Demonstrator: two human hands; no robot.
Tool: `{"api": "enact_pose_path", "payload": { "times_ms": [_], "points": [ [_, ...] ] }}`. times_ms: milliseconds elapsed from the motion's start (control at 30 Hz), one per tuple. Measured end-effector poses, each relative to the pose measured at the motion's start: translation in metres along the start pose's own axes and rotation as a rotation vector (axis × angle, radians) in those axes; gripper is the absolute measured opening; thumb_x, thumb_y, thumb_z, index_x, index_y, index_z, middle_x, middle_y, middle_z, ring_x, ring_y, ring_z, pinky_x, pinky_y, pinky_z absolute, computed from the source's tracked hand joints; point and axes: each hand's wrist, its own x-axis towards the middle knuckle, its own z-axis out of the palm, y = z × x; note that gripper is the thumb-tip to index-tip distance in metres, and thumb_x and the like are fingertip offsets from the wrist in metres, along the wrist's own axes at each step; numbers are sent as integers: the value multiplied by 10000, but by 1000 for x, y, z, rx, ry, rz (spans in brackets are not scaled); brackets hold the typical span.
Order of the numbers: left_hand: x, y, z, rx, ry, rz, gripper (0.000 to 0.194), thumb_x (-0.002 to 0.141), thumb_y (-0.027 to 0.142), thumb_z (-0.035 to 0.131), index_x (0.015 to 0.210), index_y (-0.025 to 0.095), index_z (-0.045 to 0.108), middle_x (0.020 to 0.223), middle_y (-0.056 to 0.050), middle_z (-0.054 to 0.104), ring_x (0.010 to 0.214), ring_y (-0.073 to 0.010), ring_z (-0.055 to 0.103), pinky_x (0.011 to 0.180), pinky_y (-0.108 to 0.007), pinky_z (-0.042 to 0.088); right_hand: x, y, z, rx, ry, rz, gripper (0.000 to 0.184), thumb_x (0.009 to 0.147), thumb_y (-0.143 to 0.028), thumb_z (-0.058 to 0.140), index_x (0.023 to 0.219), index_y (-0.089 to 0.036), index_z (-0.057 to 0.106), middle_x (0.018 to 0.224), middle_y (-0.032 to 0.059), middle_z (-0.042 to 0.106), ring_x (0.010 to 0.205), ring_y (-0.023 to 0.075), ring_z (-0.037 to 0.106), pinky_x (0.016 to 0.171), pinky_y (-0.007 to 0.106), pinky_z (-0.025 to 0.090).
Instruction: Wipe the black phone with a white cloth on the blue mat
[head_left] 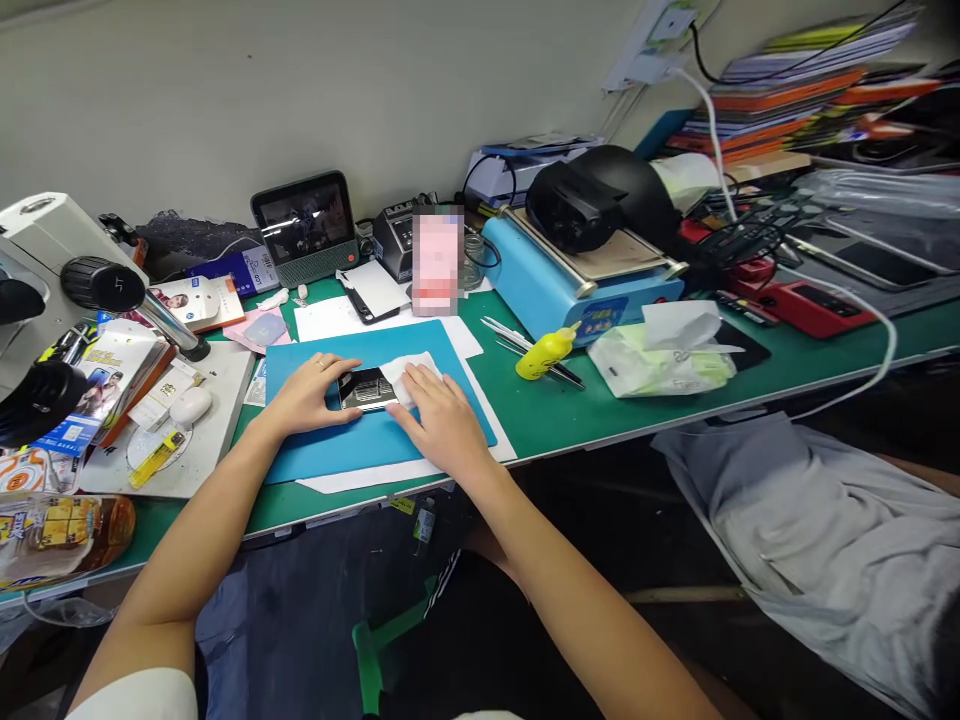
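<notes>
A dark phone (367, 388) lies flat on a blue mat (360, 440) on the green bench. My left hand (309, 393) rests on the mat with its fingers curled against the phone's left end, steadying it. My right hand (439, 417) lies over a white cloth (409, 375) and presses it onto the phone's right end, fingers held together. White paper sheets (337, 318) lie under and behind the mat.
A microscope (52, 290) and boxes crowd the left. Behind the mat stand a small screen (306, 225) and a blue heating machine (570, 280). A yellow bottle (546, 352), tweezers (525, 350) and a plastic bag (660, 360) lie to the right. The bench edge runs just under my wrists.
</notes>
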Motion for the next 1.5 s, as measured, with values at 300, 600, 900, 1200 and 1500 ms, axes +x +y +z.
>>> {"api": "enact_pose_path", "payload": {
  "times_ms": [300,600,900,1200,1500],
  "points": [
    [3,-2,-1,-1,2,-1,744,905,621,716,1530,251,552,1379,-115,656,1254,-341,607,1114,-509,499,-5,-1,-2,2,113,31,580,1140,-476,367,1380,-94,731,1534,194,657,1484,309,592,1324,540,329],
    [4,-3,-2,-35,-3,-34,775,878,677,721,1512,257,569,1372,-114,657,1243,-339,599,1050,-484,536,-5,-6,-8,-60,19,6,673,1133,-520,367,1548,-33,575,1655,214,516,1576,333,476,1324,563,325],
    [4,-3,-2,-59,-7,-74,806,859,694,755,1511,258,573,1389,-103,658,1242,-327,602,1061,-474,527,-39,-16,-22,-154,-58,-56,758,1122,-567,385,1555,35,542,1652,266,493,1565,372,483,1318,559,346],
    [3,-4,-3,-49,1,-58,783,867,676,750,1499,245,579,1356,-111,672,1174,-314,612,1054,-478,523,17,-9,-29,-133,-224,-29,846,1115,-626,319,1636,35,411,1736,268,361,1647,374,333,1344,593,268],
    [3,-4,0,-54,3,-57,789,861,709,747,1487,255,589,1383,-114,662,1193,-325,613,1040,-492,532,-6,-20,-22,-103,-105,-9,724,1103,-601,435,1574,-62,548,1675,205,504,1584,355,456,1310,570,354]
  ]
}}
